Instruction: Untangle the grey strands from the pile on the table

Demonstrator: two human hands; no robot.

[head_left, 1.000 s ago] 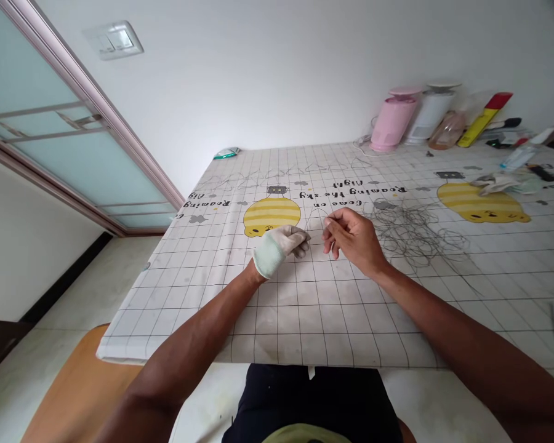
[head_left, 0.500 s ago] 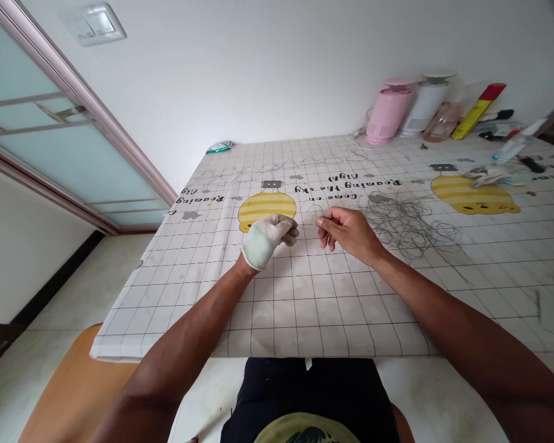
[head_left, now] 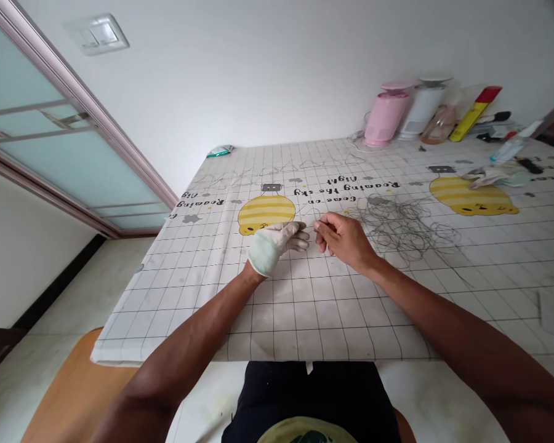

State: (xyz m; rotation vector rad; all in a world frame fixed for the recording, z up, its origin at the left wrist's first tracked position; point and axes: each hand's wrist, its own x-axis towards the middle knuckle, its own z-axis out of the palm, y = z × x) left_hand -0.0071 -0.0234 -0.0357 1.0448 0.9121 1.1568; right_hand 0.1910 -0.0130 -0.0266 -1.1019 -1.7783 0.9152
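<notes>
My left hand (head_left: 279, 242) wears a white glove with a pale green cuff. Its fingers stretch towards the right hand, slightly apart, with a small gap between the two hands. My bare right hand (head_left: 341, 239) has thumb and forefinger pinched on a thin wire, which shows only as a faint curve above the fingers. Just right of that hand lies a loose tangle of thin grey wire (head_left: 399, 227) on the tabletop. Along the far part of the table runs a row of bent wire pieces (head_left: 311, 164), faint against the cloth.
A checked tablecloth (head_left: 314, 314) with printed yellow bears covers the table. At the back right stand a pink cylinder (head_left: 386, 117), a white cylinder (head_left: 421, 111), a bottle (head_left: 438, 125) and a yellow-red box (head_left: 475, 114). Another glove (head_left: 498, 175) lies at right. A green-white packet (head_left: 220, 151) sits back left.
My left hand has moved right, closer to the right hand, and its fingers have straightened from a pinch. The right hand stays nearly in place, still pinched.
</notes>
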